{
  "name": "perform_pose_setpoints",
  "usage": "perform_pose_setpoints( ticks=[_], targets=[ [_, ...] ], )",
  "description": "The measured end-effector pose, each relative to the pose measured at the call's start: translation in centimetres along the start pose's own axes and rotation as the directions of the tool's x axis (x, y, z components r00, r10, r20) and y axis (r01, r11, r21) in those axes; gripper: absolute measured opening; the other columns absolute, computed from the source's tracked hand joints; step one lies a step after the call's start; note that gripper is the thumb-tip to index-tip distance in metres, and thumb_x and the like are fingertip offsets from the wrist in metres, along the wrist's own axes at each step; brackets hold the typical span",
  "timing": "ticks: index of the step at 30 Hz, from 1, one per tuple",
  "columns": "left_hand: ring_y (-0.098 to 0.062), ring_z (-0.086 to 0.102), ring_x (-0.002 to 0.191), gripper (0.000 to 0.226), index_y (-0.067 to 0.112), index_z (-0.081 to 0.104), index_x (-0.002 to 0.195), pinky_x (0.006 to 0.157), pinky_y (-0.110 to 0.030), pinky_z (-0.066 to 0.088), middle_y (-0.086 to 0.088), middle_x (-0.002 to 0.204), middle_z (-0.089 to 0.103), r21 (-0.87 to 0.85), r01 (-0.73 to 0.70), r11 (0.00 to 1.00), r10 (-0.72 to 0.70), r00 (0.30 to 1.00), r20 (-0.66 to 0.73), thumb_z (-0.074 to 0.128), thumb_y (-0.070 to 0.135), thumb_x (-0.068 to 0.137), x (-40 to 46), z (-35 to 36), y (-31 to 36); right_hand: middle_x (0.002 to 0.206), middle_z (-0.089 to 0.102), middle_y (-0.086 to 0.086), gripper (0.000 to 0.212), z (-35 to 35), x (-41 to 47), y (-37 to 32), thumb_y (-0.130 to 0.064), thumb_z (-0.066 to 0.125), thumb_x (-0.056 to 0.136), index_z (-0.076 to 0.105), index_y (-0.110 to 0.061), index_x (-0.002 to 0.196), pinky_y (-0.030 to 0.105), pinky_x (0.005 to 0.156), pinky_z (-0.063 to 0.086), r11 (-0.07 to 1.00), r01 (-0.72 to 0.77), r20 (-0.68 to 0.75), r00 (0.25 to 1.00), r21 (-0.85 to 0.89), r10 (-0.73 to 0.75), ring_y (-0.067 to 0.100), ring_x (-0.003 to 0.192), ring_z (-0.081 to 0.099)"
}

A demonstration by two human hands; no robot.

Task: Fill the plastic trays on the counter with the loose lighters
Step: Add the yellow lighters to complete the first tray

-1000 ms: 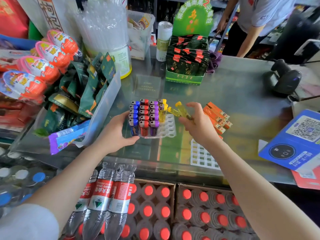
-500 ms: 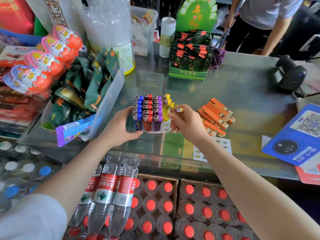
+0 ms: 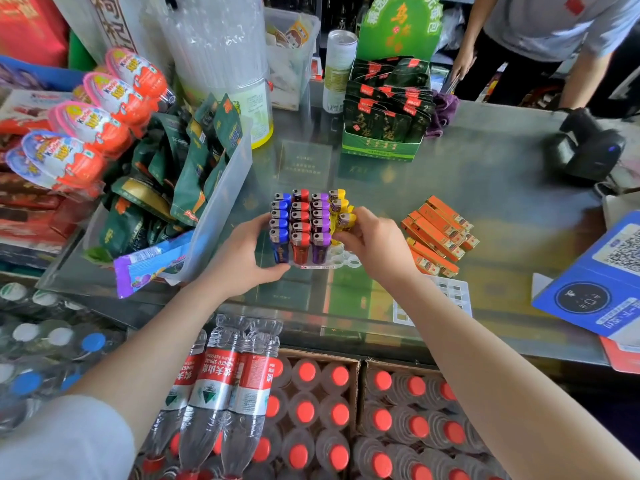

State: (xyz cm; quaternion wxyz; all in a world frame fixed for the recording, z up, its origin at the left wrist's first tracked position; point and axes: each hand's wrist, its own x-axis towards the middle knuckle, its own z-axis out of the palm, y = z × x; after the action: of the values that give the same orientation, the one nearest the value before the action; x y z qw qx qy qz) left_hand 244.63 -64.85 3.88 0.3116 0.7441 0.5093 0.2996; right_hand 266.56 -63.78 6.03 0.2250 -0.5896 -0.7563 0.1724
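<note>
A clear plastic tray (image 3: pixel 341 260) stands in the middle of the glass counter. It holds upright rows of blue, red and purple lighters (image 3: pixel 300 221) and a partial yellow row. My left hand (image 3: pixel 242 258) grips the tray's left front corner. My right hand (image 3: pixel 372 242) holds a yellow lighter (image 3: pixel 345 220) upright over the tray's yellow row. Empty round slots show at the tray's front right. A pile of loose orange lighters (image 3: pixel 437 234) lies to the right. A second, empty tray (image 3: pixel 450 299) lies flat near my right forearm.
A clear bin of green snack packets (image 3: pixel 194 188) stands close on the left. A green display box (image 3: pixel 384 109) is behind, a black scanner (image 3: pixel 585 150) and blue payment sign (image 3: pixel 595 282) to the right. A person stands across the counter.
My right hand has brought the yellow lighter from the right of the tray to over its yellow row. My left hand has stayed on the tray.
</note>
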Motion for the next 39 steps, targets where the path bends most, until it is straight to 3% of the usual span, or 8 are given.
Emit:
perform_pose_setpoints(
  ticks=[8, 12, 16, 23, 27, 31, 36, 39],
  targets=[
    [0.024, 0.044, 0.098, 0.054, 0.045, 0.044, 0.100, 0.078, 0.003, 0.031, 0.047, 0.098, 0.050, 0.006, 0.004, 1.000, -0.004, 1.000, -0.002, 0.076, 0.016, 0.068, -0.2, -0.1, 0.3, 0.080, 0.066, 0.016, 0.042, 0.0, -0.1, -0.5, -0.044, 0.050, 0.088, 0.055, -0.003, 0.093, 0.030, 0.059, 0.036, 0.935, 0.001, 0.015, 1.000, -0.354, 0.004, 0.035, 0.073, 0.062],
    [0.014, 0.049, 0.100, 0.049, 0.036, 0.049, 0.107, 0.081, -0.004, 0.035, 0.033, 0.101, 0.053, 0.015, 0.015, 1.000, -0.015, 1.000, 0.007, 0.076, 0.023, 0.068, -0.1, -0.1, -0.1, 0.078, 0.065, 0.009, 0.028, -0.1, -0.8, 1.8, -0.034, 0.063, 0.082, 0.061, -0.008, 0.090, 0.029, 0.061, 0.041, 0.976, 0.040, -0.061, 0.997, -0.216, -0.055, 0.029, 0.075, 0.058],
    [0.016, 0.049, 0.097, 0.044, 0.033, 0.050, 0.103, 0.078, 0.000, 0.033, 0.030, 0.097, 0.054, 0.031, 0.004, 1.000, -0.004, 1.000, 0.012, 0.076, 0.021, 0.068, 0.0, 0.0, 0.0, 0.104, 0.061, 0.014, 0.020, -0.5, -0.7, 3.8, -0.005, 0.049, 0.086, 0.061, -0.007, 0.102, 0.040, 0.079, 0.043, 0.953, 0.011, -0.128, 0.990, -0.304, -0.052, 0.036, 0.094, 0.051],
    [0.015, 0.048, 0.099, 0.050, 0.034, 0.049, 0.109, 0.081, -0.009, 0.035, 0.030, 0.102, 0.053, 0.037, 0.023, 0.999, -0.024, 1.000, 0.015, 0.076, 0.025, 0.068, 0.0, -0.1, -0.2, 0.109, 0.055, 0.016, 0.021, -0.2, 0.3, 3.9, -0.010, 0.044, 0.090, 0.054, -0.005, 0.107, 0.040, 0.084, 0.039, 0.908, -0.075, -0.018, 0.997, -0.411, 0.074, 0.034, 0.103, 0.047],
    [0.023, 0.042, 0.098, 0.052, 0.037, 0.047, 0.108, 0.079, -0.002, 0.033, 0.034, 0.100, 0.050, 0.048, 0.027, 0.998, -0.028, 1.000, 0.004, 0.077, 0.022, 0.068, -0.2, -0.3, 0.1, 0.097, 0.059, 0.014, 0.021, -0.6, 0.1, 3.9, -0.014, 0.046, 0.087, 0.057, -0.003, 0.101, 0.035, 0.058, 0.046, 0.955, -0.106, -0.077, 0.993, -0.279, 0.087, 0.034, 0.084, 0.057],
    [0.026, 0.039, 0.093, 0.056, 0.039, 0.043, 0.107, 0.077, 0.000, 0.031, 0.036, 0.098, 0.045, 0.055, 0.040, 0.998, -0.040, 0.999, -0.011, 0.078, 0.022, 0.067, -0.5, -0.3, 0.4, 0.077, 0.062, 0.010, 0.017, -1.8, -0.9, 3.3, -0.013, 0.051, 0.088, 0.059, -0.006, 0.102, 0.033, 0.053, 0.046, 0.998, -0.054, -0.212, 0.976, 0.015, 0.056, 0.026, 0.060, 0.053],
    [0.006, 0.040, 0.100, 0.058, 0.037, 0.043, 0.109, 0.081, -0.012, 0.032, 0.034, 0.101, 0.044, 0.080, 0.046, 0.996, -0.046, 0.999, -0.005, 0.080, 0.024, 0.065, -0.5, -0.2, 0.1, 0.046, 0.039, -0.004, 0.009, -2.7, -2.5, 1.6, -0.008, 0.057, 0.084, 0.054, -0.013, 0.091, 0.018, 0.041, 0.028, 0.912, -0.104, -0.113, 0.980, 0.398, 0.162, 0.010, 0.041, 0.031],
    [-0.002, 0.042, 0.105, 0.061, 0.029, 0.047, 0.117, 0.087, -0.024, 0.034, 0.021, 0.108, 0.048, 0.092, 0.055, 0.994, -0.055, 0.998, -0.007, 0.080, 0.025, 0.066, -0.5, -0.1, -0.2, 0.048, 0.053, 0.007, 0.005, -2.1, -2.2, 0.7, -0.011, 0.061, 0.084, 0.058, -0.008, 0.086, 0.017, 0.043, 0.038, 0.847, -0.159, -0.017, 0.981, 0.507, 0.194, 0.007, 0.037, 0.044]
  ],
)
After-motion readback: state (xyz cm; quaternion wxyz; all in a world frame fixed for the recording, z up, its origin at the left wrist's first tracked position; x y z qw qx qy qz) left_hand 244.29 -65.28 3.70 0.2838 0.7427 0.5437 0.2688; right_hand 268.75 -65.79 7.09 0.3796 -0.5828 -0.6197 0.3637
